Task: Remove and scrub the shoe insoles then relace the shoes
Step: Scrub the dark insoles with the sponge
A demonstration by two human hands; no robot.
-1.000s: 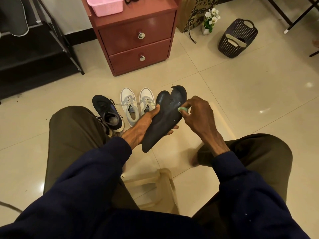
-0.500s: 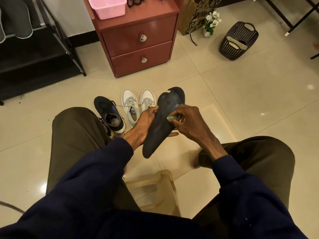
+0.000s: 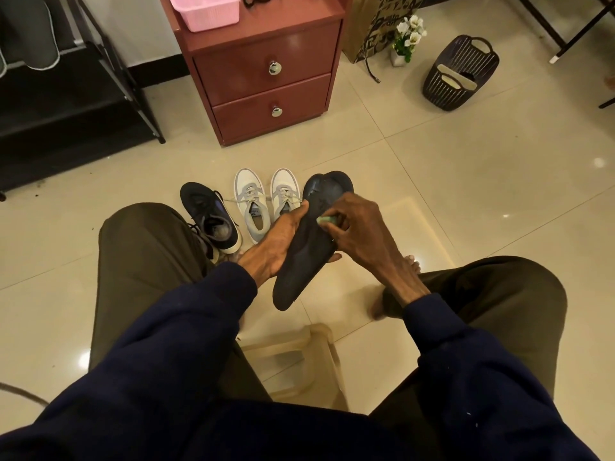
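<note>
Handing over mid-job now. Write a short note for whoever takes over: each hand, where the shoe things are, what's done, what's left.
Left hand holds the black insole from beneath, thumb on its edge.
Right hand pinches a green scrubber against the insole's far half.
Black shoe and white pair stand side by side on the floor ahead; the white pair look laced.
Done: this insole is out and under scrub.
Left: finish it, do the other insoles, relace.
</note>
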